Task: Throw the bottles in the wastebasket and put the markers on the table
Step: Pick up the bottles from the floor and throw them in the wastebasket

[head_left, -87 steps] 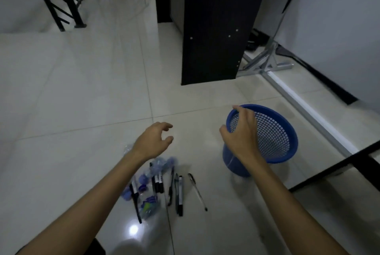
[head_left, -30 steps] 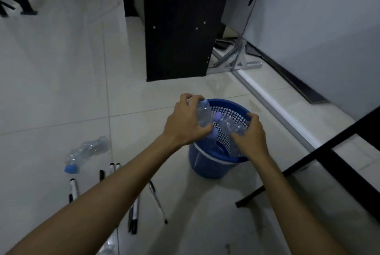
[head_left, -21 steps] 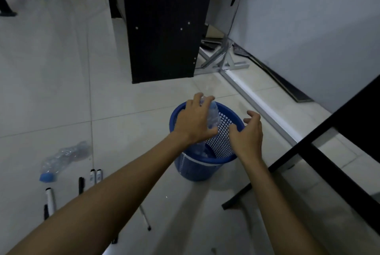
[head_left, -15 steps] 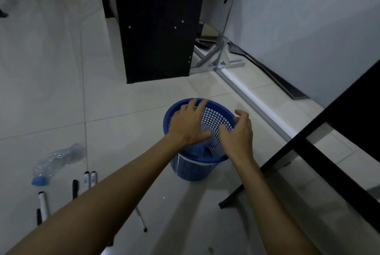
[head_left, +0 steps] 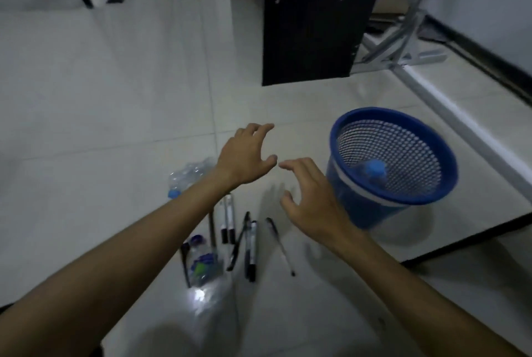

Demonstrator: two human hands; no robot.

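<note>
Both hands are empty with fingers spread: the left hand [head_left: 244,156] and right hand [head_left: 312,201] hang over the floor [head_left: 115,103]. Markers [head_left: 250,244] lie under them. One bottle [head_left: 188,176] peeks past the left wrist, another bottle [head_left: 203,266] is blurry. The wastebasket [head_left: 426,201] stands right, a blue cap [head_left: 374,169] inside.

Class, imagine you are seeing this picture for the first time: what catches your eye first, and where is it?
The blue wastebasket on the right stands out, tilted toward the viewer, something blue-capped inside. In the middle, the left hand and right hand hover open and empty. Below them, markers and a crushed bottle lie on the pale floor.
</note>
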